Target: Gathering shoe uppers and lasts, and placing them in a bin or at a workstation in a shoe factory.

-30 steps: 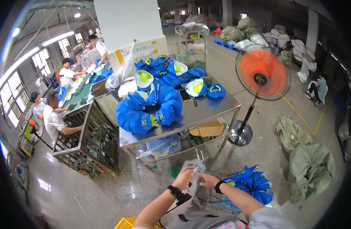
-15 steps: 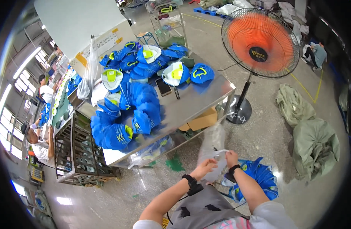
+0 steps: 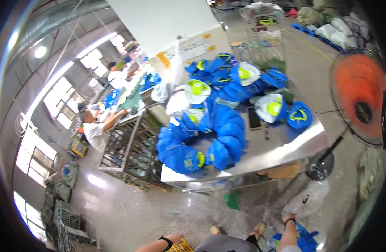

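My right hand (image 3: 288,218) is raised at the lower right, with a dark band on its wrist. It grips the bottom of a clear plastic bag (image 3: 307,199) that hangs above the floor beside the steel table (image 3: 285,152). My left hand (image 3: 175,239) is low at the bottom edge, also with a black wristband, right by a yellow crate (image 3: 181,246). Its fingers are too small to read. On the table in front of me lie stacked rows of blue caps (image 3: 210,140) with yellow-green and white parts.
An orange standing fan (image 3: 357,101) stands right of the table. More blue caps in a bag (image 3: 305,240) lie on the floor by my right arm. A dark phone (image 3: 254,118) lies on the table. A wire rack (image 3: 134,155) and a seated person (image 3: 93,128) are on the left.
My hands were together on the plastic bag; now they are apart. The left has dropped toward the yellow crate and the right still has the bag. The view has tilted toward the table.
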`<state>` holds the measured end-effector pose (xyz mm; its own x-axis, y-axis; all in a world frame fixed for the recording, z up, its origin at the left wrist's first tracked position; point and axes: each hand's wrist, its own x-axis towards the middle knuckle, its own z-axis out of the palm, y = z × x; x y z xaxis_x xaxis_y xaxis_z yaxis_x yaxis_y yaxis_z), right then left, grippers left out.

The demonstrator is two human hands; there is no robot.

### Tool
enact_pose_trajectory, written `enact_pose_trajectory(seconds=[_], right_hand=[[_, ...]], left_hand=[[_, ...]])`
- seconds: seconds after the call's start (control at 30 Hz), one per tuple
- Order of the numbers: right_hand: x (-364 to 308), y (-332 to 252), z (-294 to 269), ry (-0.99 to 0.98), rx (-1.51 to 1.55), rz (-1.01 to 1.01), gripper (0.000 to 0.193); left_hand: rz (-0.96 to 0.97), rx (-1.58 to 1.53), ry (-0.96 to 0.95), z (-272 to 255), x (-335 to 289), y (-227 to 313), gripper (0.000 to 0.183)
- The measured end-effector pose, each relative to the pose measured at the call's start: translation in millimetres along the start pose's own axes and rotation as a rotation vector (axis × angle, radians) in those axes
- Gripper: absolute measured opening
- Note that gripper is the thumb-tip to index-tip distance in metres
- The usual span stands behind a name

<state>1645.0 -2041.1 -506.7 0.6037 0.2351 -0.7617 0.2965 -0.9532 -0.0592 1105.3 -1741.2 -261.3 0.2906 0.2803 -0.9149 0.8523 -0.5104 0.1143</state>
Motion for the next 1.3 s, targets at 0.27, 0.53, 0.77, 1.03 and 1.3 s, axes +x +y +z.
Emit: enact_pose_trajectory(seconds=[0.27, 0.53, 0.77, 1.03, 1.3], right_hand=[[-52.5, -55.1, -75.0, -0.044, -0.081, 0.086, 0.051], [-125.1, -238.8, -180.0, 0.909, 0.458, -0.463, 0.031], [-299.8, -479.8, -253.6, 1.221, -0.187, -1.097, 0.044], [-192.4, -412.9, -303.7, 0.952, -0.177, -1.035, 0.043], [-189.5, -447.1, -404.3, 0.129, -0.692, -1.032, 0.036]], left_hand=[[0.124, 0.057, 0.334, 8.5, -1.5, -102.7, 0.042], [0.521, 0.038, 1.236, -276.1, -17.2, -1.0, 0.052], [0.658, 0.440, 1.261, -388.5, -19.1, 98.2, 0.067], [0.613, 0.764, 1.002, -431.7, 24.3, 14.6, 0.079], [0.624, 0.811, 0.537, -481.9, 34.3, 36.8, 0.081]])
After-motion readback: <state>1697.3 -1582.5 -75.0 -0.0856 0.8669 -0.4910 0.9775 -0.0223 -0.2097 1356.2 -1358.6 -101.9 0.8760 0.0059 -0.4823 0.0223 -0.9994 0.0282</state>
